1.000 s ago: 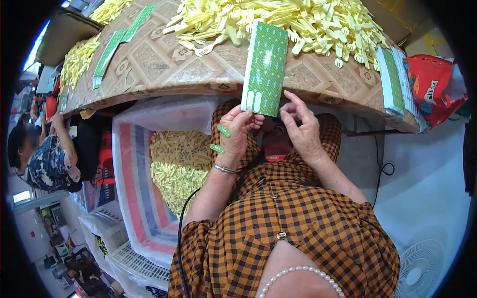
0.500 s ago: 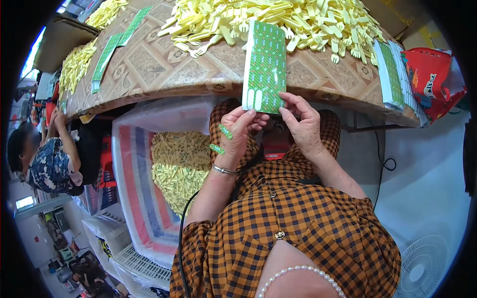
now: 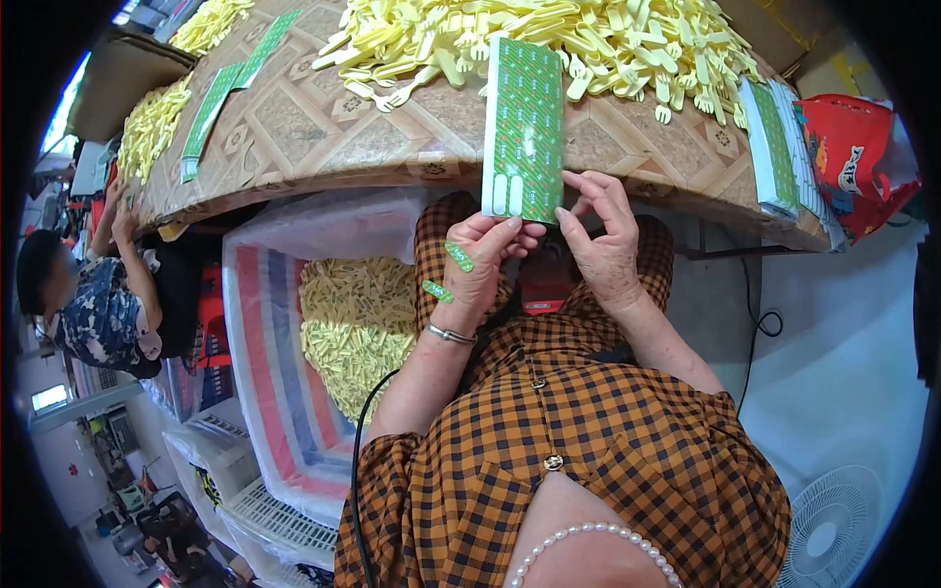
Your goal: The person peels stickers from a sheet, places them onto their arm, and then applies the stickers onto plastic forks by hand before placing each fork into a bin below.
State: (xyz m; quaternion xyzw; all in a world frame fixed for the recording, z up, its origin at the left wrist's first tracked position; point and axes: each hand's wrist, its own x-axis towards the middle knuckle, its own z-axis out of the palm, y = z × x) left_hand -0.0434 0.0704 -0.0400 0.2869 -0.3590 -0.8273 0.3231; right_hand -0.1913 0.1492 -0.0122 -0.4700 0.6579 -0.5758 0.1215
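Note:
A green printed sticker sheet (image 3: 531,122) with a white left margin stands up before the table edge, two white label-shaped blanks near its bottom left. My left hand (image 3: 480,257) is closed on its lower edge, thumb in front. Two oval green stickers (image 3: 458,257) lie on the back of that hand and by the wrist. At the sheet's lower right corner is my right hand (image 3: 603,235), its thumb against the edge and index finger raised just beside it; the fingers behind are partly hidden. Beyond the sheet, pale yellow plastic forks (image 3: 608,49) lie heaped.
The patterned table (image 3: 323,127) bears more green sheets (image 3: 211,118) at left and a stack (image 3: 774,147) at right, beside a red bag (image 3: 853,162). A striped, lined container (image 3: 260,363) at my left holds many small yellow pieces (image 3: 358,343). Another person (image 3: 103,314) sits farther left.
My left hand has shifted slightly right along the sheet's bottom. The right hand has moved slightly right, its index finger coming off the sheet's face to its edge.

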